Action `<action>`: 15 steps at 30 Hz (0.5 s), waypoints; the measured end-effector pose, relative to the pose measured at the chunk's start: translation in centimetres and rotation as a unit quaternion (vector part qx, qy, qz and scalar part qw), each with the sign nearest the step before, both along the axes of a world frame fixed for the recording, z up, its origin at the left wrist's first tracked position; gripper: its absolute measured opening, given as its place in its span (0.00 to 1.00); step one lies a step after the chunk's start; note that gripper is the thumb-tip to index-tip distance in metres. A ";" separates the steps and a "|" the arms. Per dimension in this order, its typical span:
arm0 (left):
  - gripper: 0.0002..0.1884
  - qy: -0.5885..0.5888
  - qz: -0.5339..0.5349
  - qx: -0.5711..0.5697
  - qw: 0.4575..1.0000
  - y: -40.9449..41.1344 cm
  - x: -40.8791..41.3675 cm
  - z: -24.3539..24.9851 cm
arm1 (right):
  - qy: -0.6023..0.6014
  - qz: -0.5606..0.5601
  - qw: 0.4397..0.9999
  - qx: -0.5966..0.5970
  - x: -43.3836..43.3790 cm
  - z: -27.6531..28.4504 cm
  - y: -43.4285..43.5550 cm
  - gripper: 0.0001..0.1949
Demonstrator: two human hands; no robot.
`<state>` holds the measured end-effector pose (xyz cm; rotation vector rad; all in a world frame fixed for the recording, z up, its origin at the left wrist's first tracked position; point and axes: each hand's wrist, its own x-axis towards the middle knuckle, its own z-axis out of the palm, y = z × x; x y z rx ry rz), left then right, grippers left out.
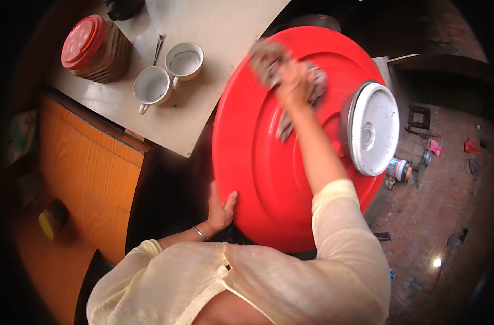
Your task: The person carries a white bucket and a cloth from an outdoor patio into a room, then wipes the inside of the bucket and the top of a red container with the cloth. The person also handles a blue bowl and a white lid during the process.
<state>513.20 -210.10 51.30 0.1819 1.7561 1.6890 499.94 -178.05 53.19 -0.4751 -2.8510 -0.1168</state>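
Note:
A large round red plastic lid (247, 162) with moulded rings lies tilted in front of me. My left hand (222, 209), with a metal bangle at the wrist, grips its lower left rim, thumb on the top face. On the upper part of the lid my right hand (297, 83) presses a crumpled greyish-brown cloth (269, 61), blurred by motion; one end of it hangs down towards the middle. A round white lid (375, 130) with a dark rim beneath rests at the red lid's right side. What supports the red lid is hidden.
At upper left, a pale tabletop (198, 118) bears two white cups (152, 85), a red-lidded container (104, 53) and a dark object. An orange wooden surface (92, 174) stands left. The brick floor (434, 211) at right holds a small stool (419, 117), a labelled container (398, 169) and scattered items.

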 end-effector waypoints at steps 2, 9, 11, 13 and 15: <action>0.22 0.015 -0.010 0.004 1.000 0.1 -0.1 0.1 | -0.033 -0.133 0.991 0.011 -1.6 0.3 5.4 0.07; 0.21 0.033 0.013 -0.042 0.998 0.2 0.7 -0.3 | 0.045 -0.074 0.983 -0.159 4.3 -1.9 -0.8 0.11; 0.20 0.058 0.009 -0.048 0.997 0.3 0.9 -0.4 | 0.058 -0.002 0.993 -0.105 7.1 -2.6 -5.7 0.09; 0.19 0.060 0.016 -0.044 0.997 0.2 0.8 -0.4 | 0.015 0.027 0.991 -0.130 10.9 0.0 -10.7 0.05; 0.18 0.051 0.026 -0.032 0.998 0.0 1.0 -1.2 | 0.020 0.045 0.981 -0.187 16.1 1.5 -14.1 0.07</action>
